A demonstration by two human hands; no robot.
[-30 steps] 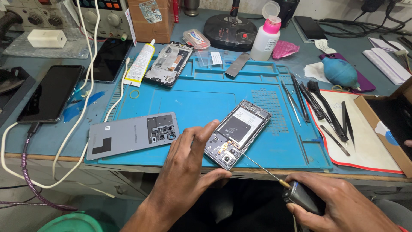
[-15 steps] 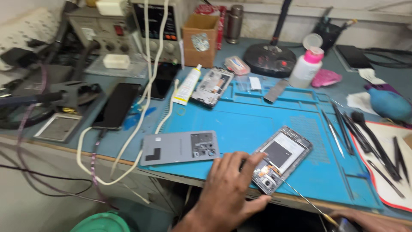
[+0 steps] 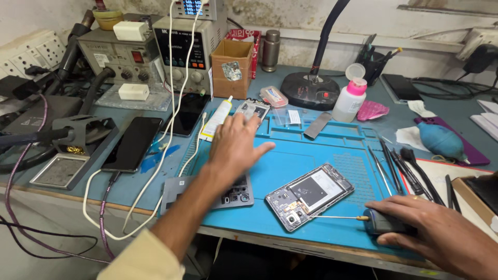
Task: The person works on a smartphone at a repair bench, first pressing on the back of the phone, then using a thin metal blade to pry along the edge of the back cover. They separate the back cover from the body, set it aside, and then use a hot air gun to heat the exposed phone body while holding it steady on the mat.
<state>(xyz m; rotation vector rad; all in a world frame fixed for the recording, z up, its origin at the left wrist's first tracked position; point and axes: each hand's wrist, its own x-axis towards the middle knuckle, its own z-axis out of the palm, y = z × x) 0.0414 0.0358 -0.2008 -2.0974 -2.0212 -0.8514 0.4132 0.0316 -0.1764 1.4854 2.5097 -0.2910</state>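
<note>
While the head camera is looking down over the work, the right hand (image 3: pixel 436 231) is resting at about four o'clock on the blue mat (image 3: pixel 306 161), curled closed around the dark handle of a screwdriver (image 3: pixel 363 220) whose thin shaft is pointing toward nine o'clock at the opened phone (image 3: pixel 309 195). That phone is lying face down near the mat's front edge, at roughly five o'clock from the picture's middle, its back already off and its boards and shield plates showing, so the opening looks done while the inner work appears unfinished. The grey back cover (image 3: pixel 207 193) is lying apart at seven o'clock, partly under the forearm. The left hand (image 3: pixel 236 148) is stretching out toward eleven o'clock, fingers spread wide and holding nothing, hovering just short of a second stripped phone frame (image 3: pixel 251 110) and a white glue tube (image 3: pixel 217 118).

Beyond the mat, the grey-blue counter (image 3: pixel 129 181) is carrying a dark phone (image 3: pixel 132 143) on a cable at nine o'clock, bench instruments (image 3: pixel 155 49) at eleven, a small cardboard box (image 3: pixel 233 67) and a lamp base (image 3: pixel 310 89) at twelve, a pink-capped bottle (image 3: pixel 348 98) at one, and tweezers (image 3: pixel 410 173) at three. A stained plaster wall is rising behind.
</note>
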